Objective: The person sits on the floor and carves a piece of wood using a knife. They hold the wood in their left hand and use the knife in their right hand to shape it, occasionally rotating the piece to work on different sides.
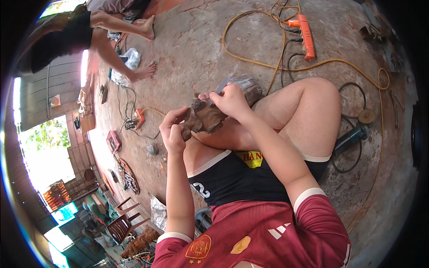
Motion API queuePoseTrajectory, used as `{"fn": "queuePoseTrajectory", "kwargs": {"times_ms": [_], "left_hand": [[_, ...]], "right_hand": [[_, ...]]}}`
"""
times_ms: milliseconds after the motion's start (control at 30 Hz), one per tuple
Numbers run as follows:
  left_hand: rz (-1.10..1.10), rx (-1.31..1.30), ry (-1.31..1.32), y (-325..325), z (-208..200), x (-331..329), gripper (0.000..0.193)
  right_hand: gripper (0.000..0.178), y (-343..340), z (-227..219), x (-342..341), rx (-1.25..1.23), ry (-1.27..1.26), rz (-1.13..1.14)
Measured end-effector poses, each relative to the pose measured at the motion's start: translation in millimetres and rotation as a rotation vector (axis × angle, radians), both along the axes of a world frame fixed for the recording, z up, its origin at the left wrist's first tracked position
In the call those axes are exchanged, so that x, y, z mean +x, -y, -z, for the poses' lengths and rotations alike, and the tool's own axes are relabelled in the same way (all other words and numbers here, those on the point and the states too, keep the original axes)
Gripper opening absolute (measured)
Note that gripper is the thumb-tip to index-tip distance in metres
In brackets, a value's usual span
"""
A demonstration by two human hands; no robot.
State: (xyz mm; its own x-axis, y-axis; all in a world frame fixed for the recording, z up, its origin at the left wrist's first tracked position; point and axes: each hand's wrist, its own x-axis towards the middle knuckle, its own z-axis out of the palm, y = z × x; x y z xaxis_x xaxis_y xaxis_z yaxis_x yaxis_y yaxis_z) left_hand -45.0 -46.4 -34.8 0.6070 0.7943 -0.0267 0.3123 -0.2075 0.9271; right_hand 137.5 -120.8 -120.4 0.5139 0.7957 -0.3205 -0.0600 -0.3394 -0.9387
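Above my crossed legs I hold a brown carved piece, apparently wood (209, 119), rough and irregular in outline. My left hand (173, 131) is closed around its left end. My right hand (230, 102) is at its upper right side, fingers pinched on a thin grey strip (224, 81) that sticks up past the knuckles. Whether the strip's lower end touches the carving is hidden by the fingers. Just beyond my right hand rests a rounded brown and grey thing with a shiny surface (248, 85); its kind is unclear.
An orange power strip (306, 38) with cables lies at the far right. A dark green power tool (351, 139) is beside my right knee. Another person's bare leg (109, 51) and a plastic bag (129, 62) are at the far left. A brown chair (123, 228) stands lower left.
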Motion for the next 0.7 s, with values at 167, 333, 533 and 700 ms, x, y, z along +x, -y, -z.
{"fn": "queuePoseTrajectory", "kwargs": {"times_ms": [167, 333, 533, 700], "left_hand": [[-0.003, 0.003, -0.033, 2.7, -3.1, 4.7, 0.054], [-0.001, -0.003, -0.01, 0.3, 1.2, -0.6, 0.053], [-0.003, -0.004, -0.027, 2.7, -2.0, 2.6, 0.053], [-0.028, 0.014, -0.064, 1.7, -0.7, -2.1, 0.058]], "right_hand": [[0.033, 1.4, 4.5, 6.2, -0.035, 0.12, -0.004], [0.036, 5.3, -4.2, 9.0, 0.026, -0.012, -0.007], [0.036, -5.5, 32.8, 9.0, -0.074, 0.452, 0.13], [0.036, 2.5, 25.2, 22.5, 0.063, -0.029, -0.03]]}}
